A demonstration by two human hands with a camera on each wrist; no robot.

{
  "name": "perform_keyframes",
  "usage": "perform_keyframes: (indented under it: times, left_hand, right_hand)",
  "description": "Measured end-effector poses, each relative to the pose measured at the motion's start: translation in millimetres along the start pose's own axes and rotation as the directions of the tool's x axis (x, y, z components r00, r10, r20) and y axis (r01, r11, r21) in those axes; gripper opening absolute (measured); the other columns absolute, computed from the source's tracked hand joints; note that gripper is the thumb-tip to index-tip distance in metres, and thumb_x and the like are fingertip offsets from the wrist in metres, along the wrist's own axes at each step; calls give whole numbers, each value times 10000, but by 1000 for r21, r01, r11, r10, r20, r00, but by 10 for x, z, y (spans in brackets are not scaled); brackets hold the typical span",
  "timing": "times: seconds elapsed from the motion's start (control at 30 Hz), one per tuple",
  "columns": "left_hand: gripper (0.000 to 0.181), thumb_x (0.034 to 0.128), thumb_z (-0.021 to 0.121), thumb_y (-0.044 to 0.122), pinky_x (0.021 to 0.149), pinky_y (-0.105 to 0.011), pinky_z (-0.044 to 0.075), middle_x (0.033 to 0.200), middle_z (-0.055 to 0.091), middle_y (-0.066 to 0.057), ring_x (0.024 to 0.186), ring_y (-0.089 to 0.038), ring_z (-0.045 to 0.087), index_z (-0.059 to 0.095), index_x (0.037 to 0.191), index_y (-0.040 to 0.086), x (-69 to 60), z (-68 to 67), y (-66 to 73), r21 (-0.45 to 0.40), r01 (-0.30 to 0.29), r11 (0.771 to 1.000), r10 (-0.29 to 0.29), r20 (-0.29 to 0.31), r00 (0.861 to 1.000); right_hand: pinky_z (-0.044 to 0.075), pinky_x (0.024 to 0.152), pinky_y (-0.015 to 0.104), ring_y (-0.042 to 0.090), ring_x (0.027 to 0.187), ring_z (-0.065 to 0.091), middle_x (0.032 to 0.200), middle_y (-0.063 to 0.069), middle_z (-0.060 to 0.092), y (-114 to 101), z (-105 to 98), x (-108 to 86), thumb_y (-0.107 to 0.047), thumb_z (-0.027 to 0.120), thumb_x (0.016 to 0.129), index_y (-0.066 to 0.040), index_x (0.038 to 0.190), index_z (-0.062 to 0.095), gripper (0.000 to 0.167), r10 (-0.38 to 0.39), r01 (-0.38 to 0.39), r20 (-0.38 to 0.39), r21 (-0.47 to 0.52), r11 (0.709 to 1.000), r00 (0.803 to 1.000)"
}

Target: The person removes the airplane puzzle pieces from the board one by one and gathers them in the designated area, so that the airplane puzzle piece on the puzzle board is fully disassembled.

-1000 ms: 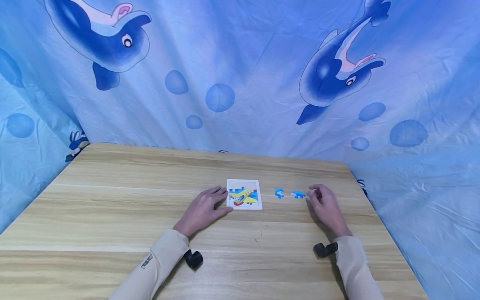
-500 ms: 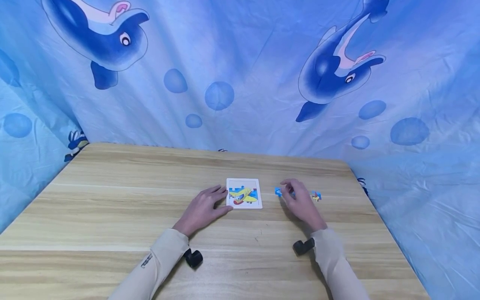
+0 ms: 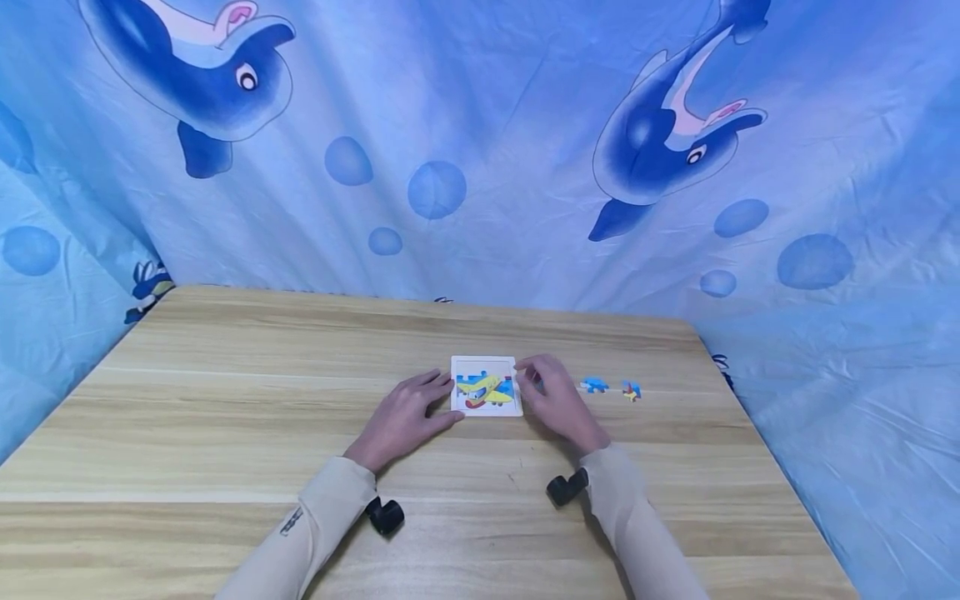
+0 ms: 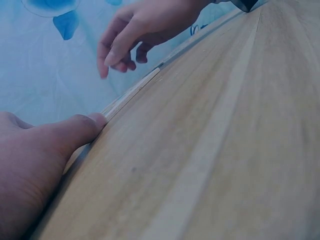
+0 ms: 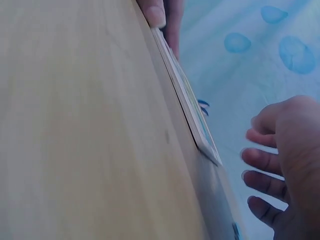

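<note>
A white-framed jigsaw board (image 3: 486, 363) lies flat on the table, its lower part filled with a yellow airplane picture and its upper part bare. My left hand (image 3: 405, 421) rests at its left side, fingers extended along the edge and thumb at the near corner; the left wrist view shows the thumb (image 4: 90, 125) touching the rim. At the right edge hovers my right hand (image 3: 558, 400), fingers loosely bent and spread in the right wrist view, nothing seen between them. Two loose jigsaw pieces, a blue one (image 3: 594, 385) and a blue-yellow one (image 3: 632, 390), lie farther right.
The wooden table (image 3: 300, 350) reaches back to a blue curtain (image 3: 510, 208) printed with dolphins and bubbles. A small blue bit (image 5: 236, 231) shows on the table at the bottom of the right wrist view. Dark wrist cameras sit below both hands.
My right hand has moved left from the rightmost piece, over the other pieces, to the board's right edge. The leftmost loose piece is now out of sight in the head view. My left hand stays put.
</note>
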State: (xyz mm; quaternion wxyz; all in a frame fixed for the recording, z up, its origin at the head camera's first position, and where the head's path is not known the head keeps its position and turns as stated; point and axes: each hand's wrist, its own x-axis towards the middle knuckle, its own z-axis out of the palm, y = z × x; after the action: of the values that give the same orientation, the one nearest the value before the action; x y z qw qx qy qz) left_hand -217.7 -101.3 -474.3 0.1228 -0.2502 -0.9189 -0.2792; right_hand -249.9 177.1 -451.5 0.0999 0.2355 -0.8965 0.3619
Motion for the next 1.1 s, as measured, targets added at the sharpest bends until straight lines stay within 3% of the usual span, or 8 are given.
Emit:
perform_keyframes:
  times: [0.17,0.6,1.1]
  left_hand:
    - [585,951,748,452,1114,-532,435,1412,624,-135,1386,-335,511,684,1359,37,0,0,-8,3,-5,1000,5,-2,1000]
    - [560,955,749,433,1102,-531,447,1390,637,-144,1370,-342,527,693,1351,42,11,-1,-30,13,-29,1000,29,-11,1000]
    - [560,957,749,421,1094,-530,456,1393,635,-150,1367,-337,532,687,1356,34,7,-21,-36,12,-35,999,35,-12,999]
  right_hand:
    - [504,853,394,212,996,553,1040,39,612,-89,113,55,-124,646,1030,-27,1204,703,208,36,-36,42,-9,999,998]
    - [501,881,397,227,1056,521,1057,19,591,-283,344,195,-214,701,1003,-67,1250,693,287,34,-27,142,-52,998,989]
    - [446,884,403,260,1055,462,1136,80,579,-386,467,267,-205,711,994,-40,1197,708,262,47,-29,154,-119,992,987]
